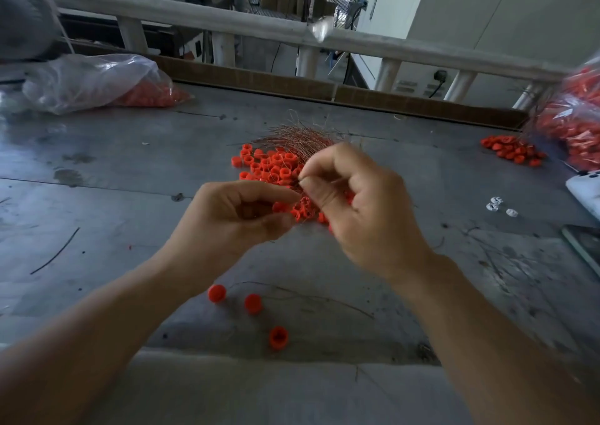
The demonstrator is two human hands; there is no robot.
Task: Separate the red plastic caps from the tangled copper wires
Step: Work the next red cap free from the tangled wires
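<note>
A grey, scuffed surface (130, 165) carries everything. At its far left lies a clear plastic bag (91, 80) with red pieces inside, and a fuller second bag (571, 123) sits at the far right with a small heap (513, 150) of red pieces spilled beside it.

In the middle is the work: a tangle of copper wires (302, 139) fanning out behind a pile of red caps (269, 165), many of them caught in the strands.

Both hands meet over the near edge of that pile. The left hand (237, 210) is curled, forefinger and thumb closing on caps there. The right hand (354, 204) pinches a thin wire between thumb and forefinger.

Three loose caps (253, 303) lie nearer the person, apart from the pile.

The step in hand looks like drawing one strand out of a cap. Next, the hands should pull apart gently while the cap is held steady.
</note>
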